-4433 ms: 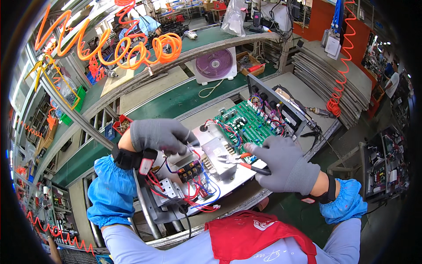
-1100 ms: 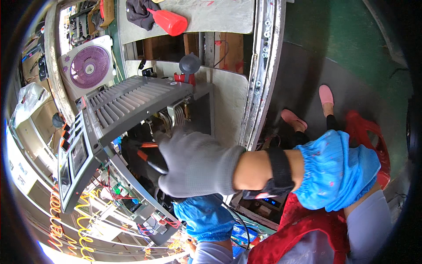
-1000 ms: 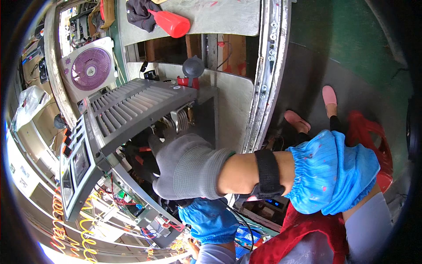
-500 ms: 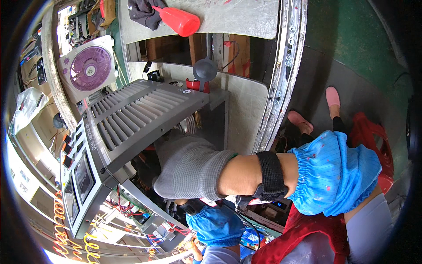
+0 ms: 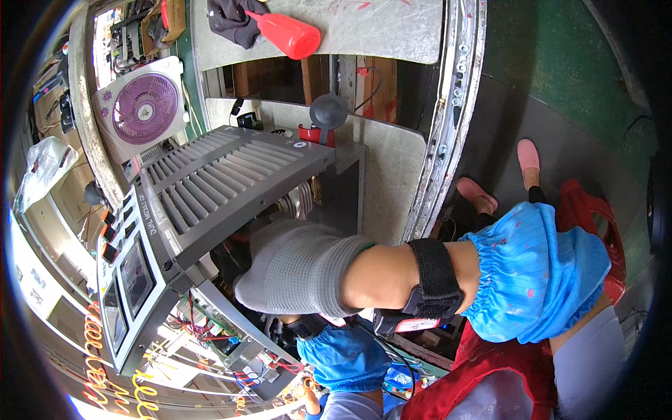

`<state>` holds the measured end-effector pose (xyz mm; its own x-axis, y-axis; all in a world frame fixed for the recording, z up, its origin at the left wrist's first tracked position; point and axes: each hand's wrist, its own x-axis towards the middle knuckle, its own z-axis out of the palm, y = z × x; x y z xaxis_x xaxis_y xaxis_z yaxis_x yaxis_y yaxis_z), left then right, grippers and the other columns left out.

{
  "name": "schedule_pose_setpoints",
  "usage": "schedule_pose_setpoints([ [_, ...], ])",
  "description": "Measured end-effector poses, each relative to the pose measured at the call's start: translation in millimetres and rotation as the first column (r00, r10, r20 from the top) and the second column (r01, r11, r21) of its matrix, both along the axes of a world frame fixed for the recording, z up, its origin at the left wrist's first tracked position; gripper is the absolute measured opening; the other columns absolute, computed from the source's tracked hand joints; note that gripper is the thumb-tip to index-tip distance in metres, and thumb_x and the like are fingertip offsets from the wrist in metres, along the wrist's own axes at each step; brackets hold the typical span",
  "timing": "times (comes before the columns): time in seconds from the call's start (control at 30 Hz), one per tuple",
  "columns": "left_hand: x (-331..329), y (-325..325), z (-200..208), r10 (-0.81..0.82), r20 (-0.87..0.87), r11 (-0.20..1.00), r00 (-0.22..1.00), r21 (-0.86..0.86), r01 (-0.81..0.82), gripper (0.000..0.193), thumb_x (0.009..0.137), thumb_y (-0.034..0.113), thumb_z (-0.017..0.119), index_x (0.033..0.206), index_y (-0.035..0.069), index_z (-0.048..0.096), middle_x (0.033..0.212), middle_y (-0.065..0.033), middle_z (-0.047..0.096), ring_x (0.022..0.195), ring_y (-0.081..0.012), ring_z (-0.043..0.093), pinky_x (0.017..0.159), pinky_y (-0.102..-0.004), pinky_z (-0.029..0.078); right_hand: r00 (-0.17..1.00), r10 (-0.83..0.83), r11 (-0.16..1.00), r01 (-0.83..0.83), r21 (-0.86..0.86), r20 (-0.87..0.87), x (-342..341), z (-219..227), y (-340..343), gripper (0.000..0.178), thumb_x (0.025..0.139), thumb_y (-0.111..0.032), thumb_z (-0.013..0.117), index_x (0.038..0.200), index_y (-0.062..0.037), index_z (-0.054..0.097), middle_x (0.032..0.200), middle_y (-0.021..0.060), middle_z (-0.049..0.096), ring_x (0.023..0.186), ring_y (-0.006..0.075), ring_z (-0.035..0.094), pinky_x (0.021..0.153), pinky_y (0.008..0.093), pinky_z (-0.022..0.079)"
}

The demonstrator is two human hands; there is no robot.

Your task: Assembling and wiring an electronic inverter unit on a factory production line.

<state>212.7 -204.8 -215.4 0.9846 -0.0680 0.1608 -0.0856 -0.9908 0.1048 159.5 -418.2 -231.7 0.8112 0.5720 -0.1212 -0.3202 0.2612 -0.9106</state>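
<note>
My right hand (image 5: 290, 269), in a grey knitted glove, reaches into the open side of a grey metal machine (image 5: 245, 213) with a slotted panel on top. Its fingers are hidden inside the housing, so what they touch does not show. Silvery metal coils (image 5: 299, 201) sit just above the glove. A black strap (image 5: 435, 280) circles my right forearm above the glove, and a blue sleeve cover (image 5: 535, 269) is bunched near the elbow. Below it, my left forearm in a blue sleeve cover (image 5: 343, 358) also points toward the machine. The right glove and the housing mostly hide my left hand.
Coloured wires and a circuit board (image 5: 210, 325) are exposed along the machine's lower edge. A purple fan (image 5: 145, 108) stands beyond it. A red bottle (image 5: 290, 35) lies on the far tabletop. At right are feet in pink shoes (image 5: 528, 154) and a red stool (image 5: 612, 245).
My right gloved hand has shifted slightly left and down at the machine's opening. More of the metal coils shows above it.
</note>
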Motion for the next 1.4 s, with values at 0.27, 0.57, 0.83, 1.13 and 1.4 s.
schedule_pose_setpoints([
  [0.27,-11.3,12.0,2.5,-0.044,0.021,0.997,0.999,0.068,0.043,0.042,0.1,0.024,0.044,0.135,0.002,0.048,0.134,-0.0165,0.054,0.114,-0.026,0.058,0.09,-0.0386,0.05,0.956,0.208,0.977,-0.214,-0.007,-0.207,10.7,9.9,-17.9,0.041,0.079,-0.033,0.054,0.062,0.0005,0.069,0.06,0.0149,0.066,0.069,0.0281,0.069,0.073,0.0394,0.054],
  [0.57,-26.5,36.3,8.7,-0.09,0.034,0.984,0.995,0.159,0.083,0.041,0.1,0.024,0.044,0.134,0.002,0.049,0.134,-0.0164,0.054,0.116,-0.0265,0.057,0.092,-0.0395,0.049,0.995,-0.024,0.999,0.028,0.045,-0.092,0.8,-2.5,5.7,0.041,0.077,-0.029,0.057,0.088,0.009,0.068,0.071,0.0235,0.067,0.074,0.033,0.069,0.077,0.0404,0.053],
  [0.83,-35.7,32.0,6.5,-0.151,0.058,0.975,0.987,0.174,0.139,0.04,0.1,0.023,0.045,0.134,0.002,0.05,0.134,-0.0163,0.054,0.118,-0.027,0.057,0.094,-0.0404,0.048,0.829,-0.308,0.87,0.444,-0.215,0.467,0.3,-21.8,57.9,0.034,0.075,-0.021,0.057,0.087,0.009,0.067,0.078,0.029,0.065,0.082,0.04,0.067,0.077,0.0452,0.053],
  [1.13,-57.1,5.5,-32.7,-0.059,0.034,0.753,0.998,-0.654,0.067,0.043,0.102,0.025,0.042,0.137,0.001,0.045,0.135,-0.017,0.053,0.114,-0.0267,0.058,0.093,-0.0386,0.05,0.949,-0.165,0.902,0.256,-0.347,0.27,-36.9,-10.0,-30.1,0.028,0.075,-0.021,0.059,0.093,-0.001,0.063,0.075,0.0235,0.062,0.075,0.0425,0.063,0.071,0.0511,0.049],
  [1.4,-123.0,-43.8,-13.7,-0.015,-0.039,0.855,0.999,-0.519,-0.007,0.037,0.099,0.016,0.05,0.13,-0.004,0.05,0.126,-0.016,0.057,0.112,-0.0225,0.057,0.093,-0.0357,0.048,0.929,-0.273,0.267,0.321,-0.908,0.248,-63.5,-63.4,-116.1,0.042,0.08,-0.023,0.06,0.119,-0.0094,0.054,0.098,0.0216,0.063,0.089,0.0415,0.064,0.078,0.0496,0.053],
])
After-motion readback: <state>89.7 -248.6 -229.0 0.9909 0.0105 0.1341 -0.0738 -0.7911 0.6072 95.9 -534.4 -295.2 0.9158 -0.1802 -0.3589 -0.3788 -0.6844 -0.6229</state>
